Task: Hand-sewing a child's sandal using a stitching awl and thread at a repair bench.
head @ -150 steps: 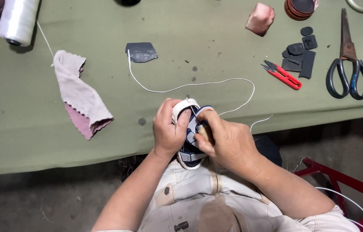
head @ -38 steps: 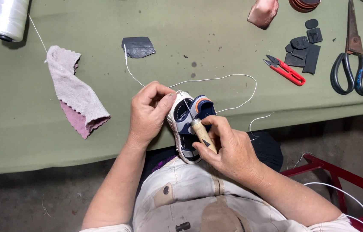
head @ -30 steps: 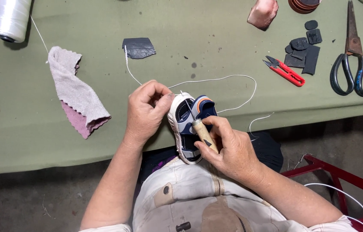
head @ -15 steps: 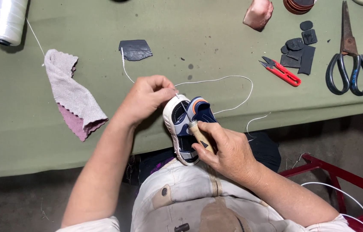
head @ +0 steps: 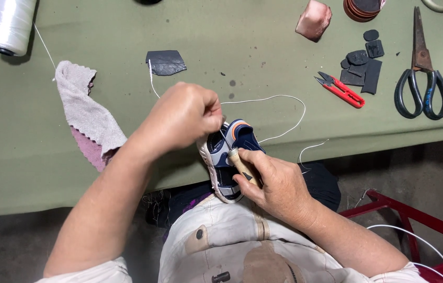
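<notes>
A small navy and white child's shoe (head: 224, 157) with an orange trim rests on my lap at the edge of the green table. My right hand (head: 276, 183) steadies it and grips a wooden-handled awl (head: 241, 163) pushed into the shoe. My left hand (head: 182, 118) is raised above the shoe's toe, fingers pinched on a white thread (head: 279, 99) that loops over the table.
A white thread spool (head: 9, 26) and a grey-pink cloth (head: 88, 118) lie left. A dark patch (head: 165, 62) lies mid-table. Red snips (head: 341, 90), black rubber pieces (head: 362, 65) and big scissors (head: 422, 78) lie right. A red metal frame (head: 410, 225) stands lower right.
My left hand has let go of the shoe's toe and lifted up and forward, drawing the thread out. My right hand and the awl stay at the shoe.
</notes>
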